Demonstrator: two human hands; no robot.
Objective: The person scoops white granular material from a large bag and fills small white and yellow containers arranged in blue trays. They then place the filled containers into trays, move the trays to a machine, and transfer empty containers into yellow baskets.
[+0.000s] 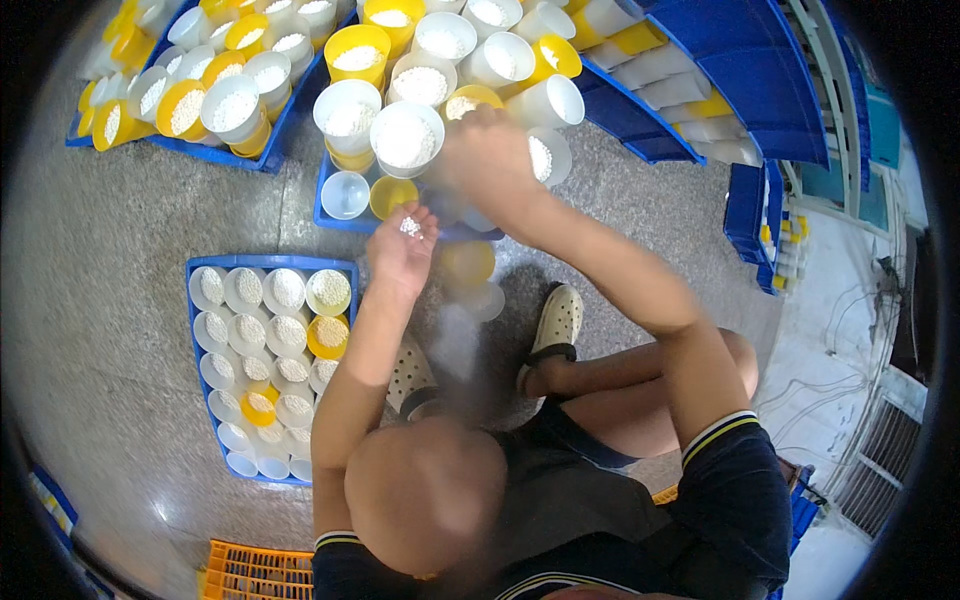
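Observation:
My left hand (pixel 403 250) is cupped palm up, with a few small white pellets (pixel 410 227) lying in it. It is beside a yellow cup (pixel 394 192) in the front row of a blue crate (pixel 322 205). My right hand (pixel 485 150) is a little blurred and reaches over the stacked cups, fingers bunched at a yellow cup (pixel 462 106) of white pellets; whether they pinch anything is hidden. Just left of it, a white cup (pixel 407 137) full of pellets tops a stack. In the front row stands a clear cup (pixel 346 195) without pellets.
A second blue crate (pixel 189 300) on the floor holds rows of white and yellow cups with pellets. More crates of cups (pixel 235 110) stand at the far left and far right. My feet in perforated clogs (pixel 560 318) are close by. An orange crate (pixel 260 572) is at the lower left.

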